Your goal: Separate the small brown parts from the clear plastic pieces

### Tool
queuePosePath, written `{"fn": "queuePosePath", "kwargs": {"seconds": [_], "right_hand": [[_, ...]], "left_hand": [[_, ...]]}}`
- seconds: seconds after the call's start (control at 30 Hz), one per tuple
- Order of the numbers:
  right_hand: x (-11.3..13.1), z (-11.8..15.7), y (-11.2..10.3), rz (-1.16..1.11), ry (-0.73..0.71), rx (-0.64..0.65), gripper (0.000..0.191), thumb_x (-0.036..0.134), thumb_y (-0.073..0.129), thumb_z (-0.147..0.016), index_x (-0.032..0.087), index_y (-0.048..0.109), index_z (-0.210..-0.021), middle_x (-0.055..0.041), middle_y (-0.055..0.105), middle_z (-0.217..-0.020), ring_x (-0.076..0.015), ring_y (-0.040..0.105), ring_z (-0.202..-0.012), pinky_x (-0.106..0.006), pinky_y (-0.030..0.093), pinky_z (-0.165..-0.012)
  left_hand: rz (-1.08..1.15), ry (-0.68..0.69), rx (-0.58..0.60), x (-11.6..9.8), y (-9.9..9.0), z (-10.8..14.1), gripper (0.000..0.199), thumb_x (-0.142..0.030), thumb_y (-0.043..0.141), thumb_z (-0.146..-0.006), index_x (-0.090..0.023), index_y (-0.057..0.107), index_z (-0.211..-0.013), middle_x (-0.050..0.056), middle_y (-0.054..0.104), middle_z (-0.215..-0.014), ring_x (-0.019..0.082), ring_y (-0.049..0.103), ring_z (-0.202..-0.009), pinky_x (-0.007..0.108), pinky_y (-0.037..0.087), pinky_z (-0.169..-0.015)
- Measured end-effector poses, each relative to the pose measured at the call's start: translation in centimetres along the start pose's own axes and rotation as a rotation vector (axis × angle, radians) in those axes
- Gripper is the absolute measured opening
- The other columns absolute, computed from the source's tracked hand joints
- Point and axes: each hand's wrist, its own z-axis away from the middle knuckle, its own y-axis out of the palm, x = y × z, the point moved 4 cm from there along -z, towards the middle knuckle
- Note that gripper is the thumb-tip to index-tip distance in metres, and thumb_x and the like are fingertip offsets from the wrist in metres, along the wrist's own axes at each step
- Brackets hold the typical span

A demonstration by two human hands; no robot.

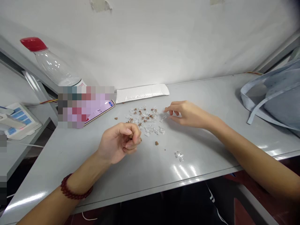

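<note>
My left hand [120, 140] hovers at the near left of a loose pile, palm turned up and fingers curled in; whatever they may hold is hidden. At the pile's right side is my right hand [185, 113], its thumb and forefinger apart above the table. Just beside that thumb lies a small clear plastic piece [163, 118]. The pile [150, 117] mixes small clear plastic pieces with brown cone-shaped bits. One brown bit [157, 143] lies apart in front of it. Closer to the table edge is a little cluster of clear pieces [179, 156].
A white padded strip [142, 92] lies against the wall behind the pile. On the left are a phone [100, 112] with a lit screen and a clear bottle [53, 64] with a red cap. A grey-blue bag [278, 93] with straps rests at the right on the grey table [211, 168].
</note>
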Motion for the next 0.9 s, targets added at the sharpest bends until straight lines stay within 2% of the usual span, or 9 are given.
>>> {"fn": "queuePosePath", "kwargs": {"seconds": [0.1,0.2,0.3,0.43,0.5,0.6,0.67,0.77,0.9], "right_hand": [[-2.8,-0.2,-0.6,-0.085,0.129,-0.135,0.026,0.021,0.055,-0.082,0.015,0.067,-0.104,-0.0087,0.063,-0.095,-0.0148,0.056,-0.071,-0.029,0.044,-0.064],[-4.4,-0.7,0.3,-0.151,0.13,-0.088,0.028,0.024,0.053,-0.085,0.018,0.066,-0.11,-0.0103,0.06,-0.108,-0.0159,0.058,-0.077,-0.031,0.047,-0.068],[-5.0,-1.1,1.4,-0.185,0.106,-0.047,0.023,0.024,0.052,-0.086,0.017,0.069,-0.102,-0.0094,0.06,-0.103,-0.0144,0.058,-0.075,-0.031,0.047,-0.069],[-4.8,-1.2,1.4,-0.131,0.157,-0.096,0.015,0.022,0.059,-0.081,0.012,0.066,-0.09,-0.0075,0.06,-0.087,-0.0124,0.053,-0.065,-0.029,0.045,-0.063],[-3.5,-1.1,0.9,-0.139,0.122,-0.183,0.014,0.022,0.06,-0.081,0.011,0.065,-0.09,-0.0068,0.06,-0.085,-0.0122,0.053,-0.064,-0.029,0.047,-0.062],[0.4,-0.4,0.1,-0.267,-0.045,-0.331,0.015,0.022,0.059,-0.086,0.012,0.064,-0.096,-0.0065,0.063,-0.086,-0.013,0.058,-0.071,-0.029,0.051,-0.068],[3.8,0.2,0.2,-0.384,-0.2,-0.307,0.015,0.022,0.058,-0.088,0.014,0.064,-0.1,-0.0055,0.065,-0.085,-0.0119,0.06,-0.072,-0.027,0.052,-0.068],[7.6,1.0,0.9,-0.519,-0.342,-0.227,0.013,0.02,0.057,-0.089,0.012,0.064,-0.096,-0.0059,0.065,-0.08,-0.0127,0.059,-0.074,-0.026,0.052,-0.066],[8.6,1.4,1.5,-0.562,-0.324,-0.251,0.011,0.016,0.058,-0.088,0.011,0.064,-0.096,-0.0049,0.063,-0.077,-0.0111,0.057,-0.068,-0.025,0.051,-0.064]], "left_hand": [[0.039,-0.046,-0.034,0.0,-0.2,-0.1,0.021,-0.028,0.047,-0.066,-0.015,0.058,-0.052,-0.002,0.031,-0.046,0.007,0.02,-0.042,0.021,0.015,-0.038],[0.005,-0.101,-0.098,0.3,-0.4,-0.1,0.027,-0.029,0.048,-0.077,-0.016,0.054,-0.055,-0.004,0.029,-0.049,0.006,0.016,-0.042,0.019,0.013,-0.037],[-0.033,-0.12,-0.158,0.7,-0.6,-0.2,0.035,-0.036,0.05,-0.086,-0.016,0.053,-0.058,-0.006,0.026,-0.048,0.005,0.013,-0.041,0.017,0.012,-0.036],[-0.077,-0.114,-0.2,0.9,-0.8,-0.4,0.037,-0.04,0.051,-0.089,-0.015,0.054,-0.061,-0.008,0.024,-0.049,0.004,0.013,-0.04,0.016,0.012,-0.036],[-0.102,-0.11,-0.203,0.9,-0.7,-0.5,0.038,-0.041,0.051,-0.089,-0.015,0.055,-0.063,-0.008,0.025,-0.05,0.004,0.013,-0.041,0.017,0.011,-0.037],[-0.158,-0.077,-0.176,1.1,-0.1,-0.6,0.039,-0.049,0.05,-0.089,-0.015,0.057,-0.071,-0.008,0.027,-0.05,0.004,0.012,-0.042,0.018,0.01,-0.038],[-0.187,-0.073,-0.124,1.4,0.4,-0.5,0.04,-0.053,0.047,-0.089,-0.017,0.056,-0.075,-0.008,0.027,-0.051,0.004,0.012,-0.042,0.018,0.01,-0.039],[-0.225,-0.073,-0.025,1.9,1.0,-0.4,0.044,-0.056,0.044,-0.089,-0.019,0.045,-0.066,-0.009,0.022,-0.051,0.005,0.012,-0.043,0.019,0.011,-0.039],[-0.439,0.042,-0.016,2.0,1.3,-0.2,0.049,-0.056,0.039,-0.091,-0.02,0.032,-0.058,-0.008,0.019,-0.05,0.007,0.015,-0.044,0.022,0.015,-0.041]]}}
